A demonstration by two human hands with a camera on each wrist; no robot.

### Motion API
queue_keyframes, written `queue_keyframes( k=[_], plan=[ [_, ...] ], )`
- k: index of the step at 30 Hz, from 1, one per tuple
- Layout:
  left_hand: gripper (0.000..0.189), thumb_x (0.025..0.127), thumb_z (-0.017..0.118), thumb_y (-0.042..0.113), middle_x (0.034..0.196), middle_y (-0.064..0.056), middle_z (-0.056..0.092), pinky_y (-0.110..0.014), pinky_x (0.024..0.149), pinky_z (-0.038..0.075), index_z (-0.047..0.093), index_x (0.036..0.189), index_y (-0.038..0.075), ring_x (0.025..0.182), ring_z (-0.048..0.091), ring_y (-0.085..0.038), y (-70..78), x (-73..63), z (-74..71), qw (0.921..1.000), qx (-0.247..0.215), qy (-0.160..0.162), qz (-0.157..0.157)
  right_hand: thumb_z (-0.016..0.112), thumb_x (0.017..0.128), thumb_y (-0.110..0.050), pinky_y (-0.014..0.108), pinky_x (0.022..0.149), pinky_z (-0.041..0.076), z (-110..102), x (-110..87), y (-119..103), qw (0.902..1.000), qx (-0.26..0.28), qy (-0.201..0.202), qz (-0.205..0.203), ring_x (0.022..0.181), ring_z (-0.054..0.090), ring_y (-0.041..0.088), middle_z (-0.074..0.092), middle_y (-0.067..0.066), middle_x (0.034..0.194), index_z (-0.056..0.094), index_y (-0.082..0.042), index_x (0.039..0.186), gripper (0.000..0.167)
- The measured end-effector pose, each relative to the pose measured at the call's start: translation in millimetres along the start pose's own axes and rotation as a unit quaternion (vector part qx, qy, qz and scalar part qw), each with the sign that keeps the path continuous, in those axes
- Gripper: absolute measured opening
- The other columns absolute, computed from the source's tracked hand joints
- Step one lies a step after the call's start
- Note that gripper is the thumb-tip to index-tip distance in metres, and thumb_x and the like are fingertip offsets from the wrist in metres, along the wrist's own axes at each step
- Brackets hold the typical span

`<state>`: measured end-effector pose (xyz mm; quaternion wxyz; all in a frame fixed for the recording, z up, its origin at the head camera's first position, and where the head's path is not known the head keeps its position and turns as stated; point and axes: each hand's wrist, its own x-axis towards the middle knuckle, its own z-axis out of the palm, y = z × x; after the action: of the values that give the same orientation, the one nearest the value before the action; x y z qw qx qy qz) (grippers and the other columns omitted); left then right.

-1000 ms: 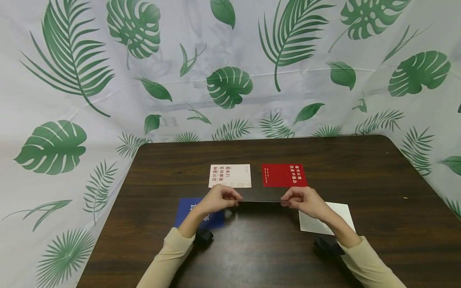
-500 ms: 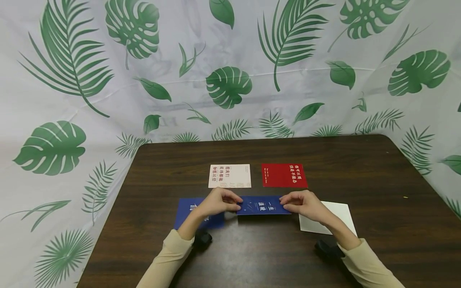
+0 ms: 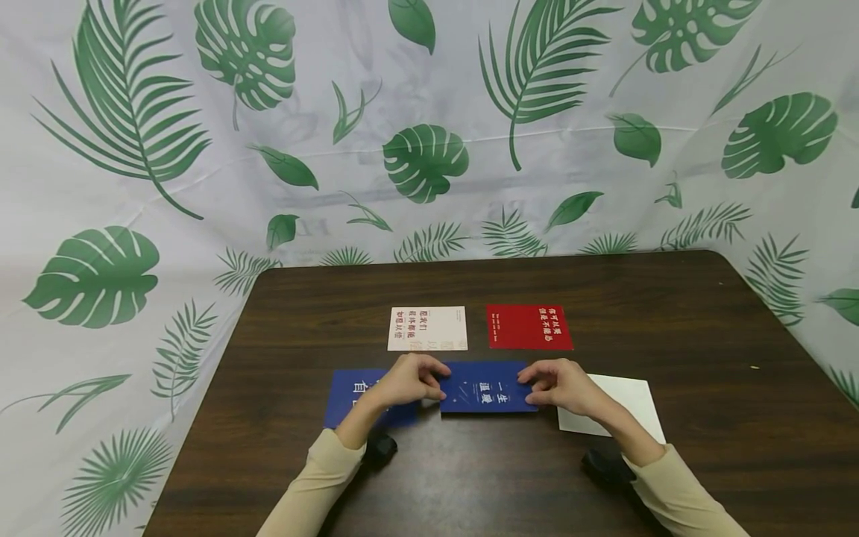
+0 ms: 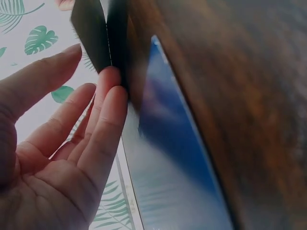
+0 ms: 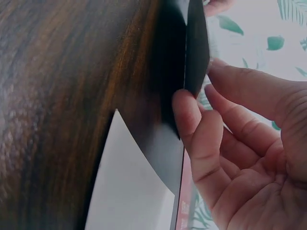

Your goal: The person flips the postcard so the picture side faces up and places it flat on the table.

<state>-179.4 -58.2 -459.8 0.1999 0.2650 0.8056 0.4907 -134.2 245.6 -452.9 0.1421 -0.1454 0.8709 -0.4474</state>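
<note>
A blue card (image 3: 488, 388) with white lettering is held by its two short ends between my hands, just above the table. At its left end my left hand (image 3: 409, 378) grips it with thumb and fingers. My right hand (image 3: 564, 384) holds the right end likewise. The wrist views show the card's dark underside (image 4: 91, 38) tilted, its far edge at or near the tabletop. Contact with the table is hard to judge. A second blue card (image 3: 345, 395) lies under my left wrist, partly covered. Beneath my right wrist lies a plain white card (image 3: 627, 406).
Behind the hands lie a cream card (image 3: 429, 328) with red-brown lettering and a red card (image 3: 529, 327). The dark wood table (image 3: 705, 335) reaches back to a white curtain (image 3: 429, 89) printed with green leaves.
The blue card, first seen edge-on, has tipped and lowered so its lettered face now shows fully. Both hands came down slightly with it. The other cards stayed put.
</note>
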Motion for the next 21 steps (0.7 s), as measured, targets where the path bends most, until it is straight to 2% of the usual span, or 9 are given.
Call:
queue_keyframes(
  k=[8, 14, 18, 21],
  plan=[
    [0.032, 0.070, 0.078, -0.002, 0.087, -0.016, 0.070, -0.019, 0.057, 0.048, 0.068, 0.100, -0.006, 0.066, 0.066, -0.015, 2.9, 2.0, -0.4, 0.9995, 0.032, -0.001, -0.005, 0.075, 0.077, -0.006, 0.025, 0.060, 0.052, 1.0, 0.7, -1.9, 0.9998, -0.001, -0.018, 0.001, 0.063, 0.058, 0.013, 0.067, 0.012, 0.090, 0.067, 0.001, 0.102, 0.028],
    [0.030, 0.070, 0.078, -0.002, 0.086, -0.016, 0.070, -0.019, 0.055, 0.048, 0.069, 0.098, -0.007, 0.061, 0.064, -0.010, 6.5, 2.9, -0.7, 0.9992, 0.038, -0.008, -0.007, 0.074, 0.077, -0.005, 0.025, 0.058, 0.051, 1.1, 0.1, -2.7, 0.9998, -0.006, -0.021, -0.004, 0.061, 0.058, 0.013, 0.067, 0.013, 0.091, 0.067, 0.002, 0.101, 0.026],
    [0.027, 0.072, 0.076, -0.002, 0.080, -0.016, 0.070, -0.020, 0.050, 0.047, 0.068, 0.098, -0.009, 0.056, 0.063, -0.015, 7.0, 3.8, -1.3, 0.9993, 0.031, -0.019, -0.008, 0.075, 0.077, -0.007, 0.025, 0.057, 0.051, 1.7, 0.1, -2.9, 0.9998, -0.008, -0.020, -0.005, 0.061, 0.058, 0.012, 0.067, 0.013, 0.089, 0.067, 0.002, 0.100, 0.025],
    [0.025, 0.074, 0.074, -0.002, 0.083, -0.017, 0.070, -0.020, 0.051, 0.047, 0.068, 0.098, -0.009, 0.057, 0.065, -0.017, 6.9, 4.1, -1.5, 0.9993, 0.024, -0.024, -0.014, 0.075, 0.077, -0.008, 0.025, 0.057, 0.050, 2.0, 0.3, -2.2, 0.9998, -0.007, -0.019, -0.006, 0.061, 0.057, 0.012, 0.067, 0.011, 0.087, 0.067, 0.002, 0.100, 0.026]
  ],
)
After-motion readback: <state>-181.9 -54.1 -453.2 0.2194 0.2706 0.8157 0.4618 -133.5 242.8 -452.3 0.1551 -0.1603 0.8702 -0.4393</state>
